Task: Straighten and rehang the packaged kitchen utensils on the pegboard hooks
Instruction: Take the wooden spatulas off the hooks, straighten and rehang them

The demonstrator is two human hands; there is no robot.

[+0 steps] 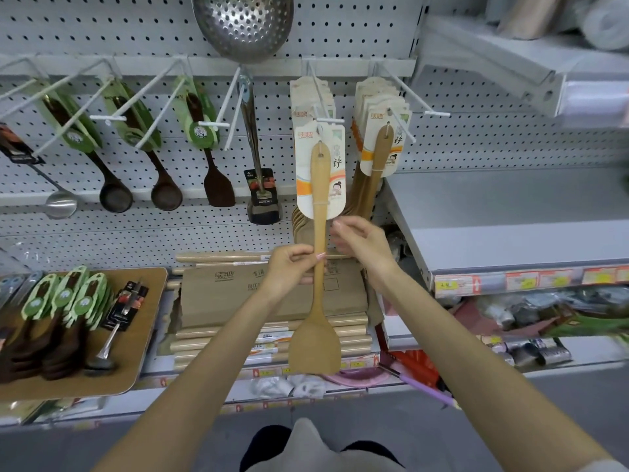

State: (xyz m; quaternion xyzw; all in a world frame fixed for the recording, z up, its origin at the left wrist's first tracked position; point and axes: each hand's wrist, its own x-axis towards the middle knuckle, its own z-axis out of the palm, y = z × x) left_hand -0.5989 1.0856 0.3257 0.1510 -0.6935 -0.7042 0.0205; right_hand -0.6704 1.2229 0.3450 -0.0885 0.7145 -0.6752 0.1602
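Main risk: the spatula [318,294] sat at the very front of its hook [327,120], card [308,172] right by the tip. I couldn't tell whether the card's hole was properly over the wire. If it wasn't, letting go would drop it onto the boxes [272,294] and rolling pins on the shelf below.

Second risk: the grip was low on a long handle, with the blade hanging well under it. Any twist at the hand would swing the top, which could tear the card hole or pull the card off the tip.

Third: more carded spatulas were stacked behind on the same hook, and another stack [377,144] hung just right. A push toward the far pegboard [136,35] could skew those too.

Grip:
- Left hand [292,267]: closed on the handle about midway, below the card. Thumb and fingers pinched it from the left, thumb tip on the front of the wood.
- Right hand [362,241]: just right of the handle, higher up, fingers loosely curled, fingertips near the card's lower edge. It might have been touching the wood or the card. Contact was blurred, so I couldn't tell if it held anything.

Spatula hung nearly plumb, centre of the bay. More carded utensils lay on a tray [149,301], near left.
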